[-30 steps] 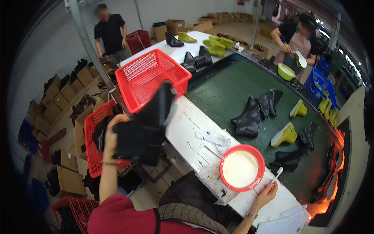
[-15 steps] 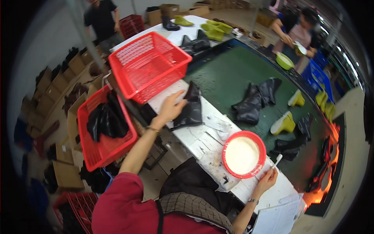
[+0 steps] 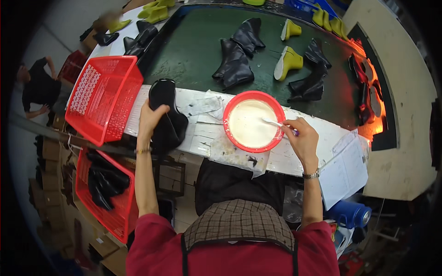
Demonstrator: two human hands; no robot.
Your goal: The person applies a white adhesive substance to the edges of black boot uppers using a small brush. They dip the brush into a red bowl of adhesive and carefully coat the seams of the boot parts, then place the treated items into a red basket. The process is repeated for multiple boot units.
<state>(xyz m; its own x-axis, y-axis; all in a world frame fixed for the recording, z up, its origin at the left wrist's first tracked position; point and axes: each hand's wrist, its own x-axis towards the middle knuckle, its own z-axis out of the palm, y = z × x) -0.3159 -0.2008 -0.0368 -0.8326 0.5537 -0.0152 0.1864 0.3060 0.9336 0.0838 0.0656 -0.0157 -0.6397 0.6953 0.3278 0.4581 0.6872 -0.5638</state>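
Observation:
My left hand (image 3: 151, 120) grips a black boot upper (image 3: 166, 115) that lies on the white workbench (image 3: 317, 140) in front of me. My right hand (image 3: 302, 138) holds a small brush (image 3: 275, 123) whose tip dips into a red bowl (image 3: 253, 121) of white glue. The bowl stands on stained paper between my two hands.
A tilted empty red basket (image 3: 103, 103) sits at the bench's left end; a lower red basket (image 3: 107, 191) holds black uppers. Behind the bench a green belt (image 3: 193, 50) carries black boot uppers (image 3: 235, 64) and yellow lasts (image 3: 287, 62). Papers (image 3: 343, 172) lie at right; another person (image 3: 39, 89) stands far left.
My left hand brought a black boot upper from the lower red basket onto the bench. My right hand moved the brush into the glue bowl.

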